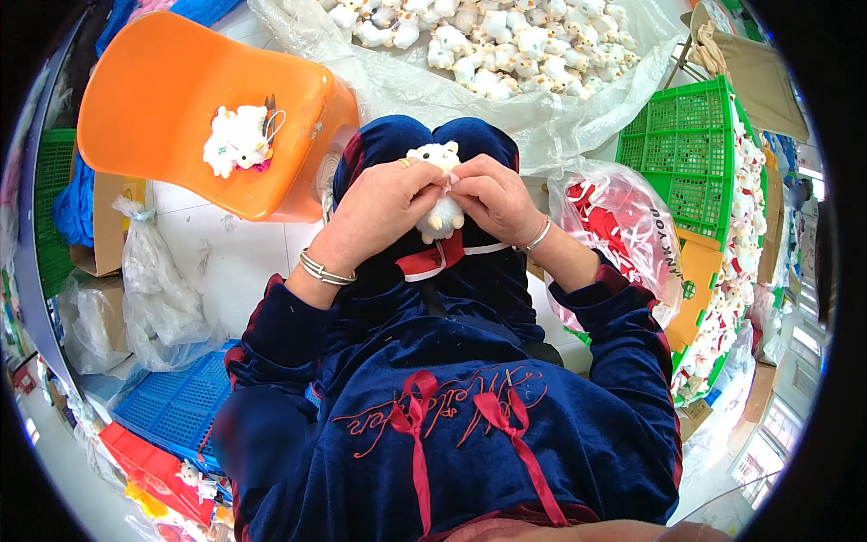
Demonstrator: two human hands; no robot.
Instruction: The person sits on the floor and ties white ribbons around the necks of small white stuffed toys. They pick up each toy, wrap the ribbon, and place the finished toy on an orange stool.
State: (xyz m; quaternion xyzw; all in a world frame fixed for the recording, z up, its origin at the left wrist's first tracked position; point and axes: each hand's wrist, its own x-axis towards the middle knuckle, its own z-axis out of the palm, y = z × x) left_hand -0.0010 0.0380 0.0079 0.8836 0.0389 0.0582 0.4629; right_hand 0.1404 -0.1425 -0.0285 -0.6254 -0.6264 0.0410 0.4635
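A small white and grey plush toy (441, 219) is held upright over my lap, its head toward my knees. My left hand (384, 206) pinches it at the neck with thumb and forefinger. From the other side my right hand (499, 200) pinches at the same spot, fingertips nearly meeting the left ones. Whatever fine piece lies between the fingertips is too small to make out. Just below the toy, a red piece of cloth with white edging (432, 260) rests on my dark blue trousers.
An orange chair (172, 86) at left bears white plush toys (237, 140) and a dark-tipped tool. Ahead, many plush toys (533, 45) lie on plastic sheeting (397, 86). At right are a bag of red pieces (610, 226) and a green crate (677, 154); a blue crate (176, 397) sits lower left.
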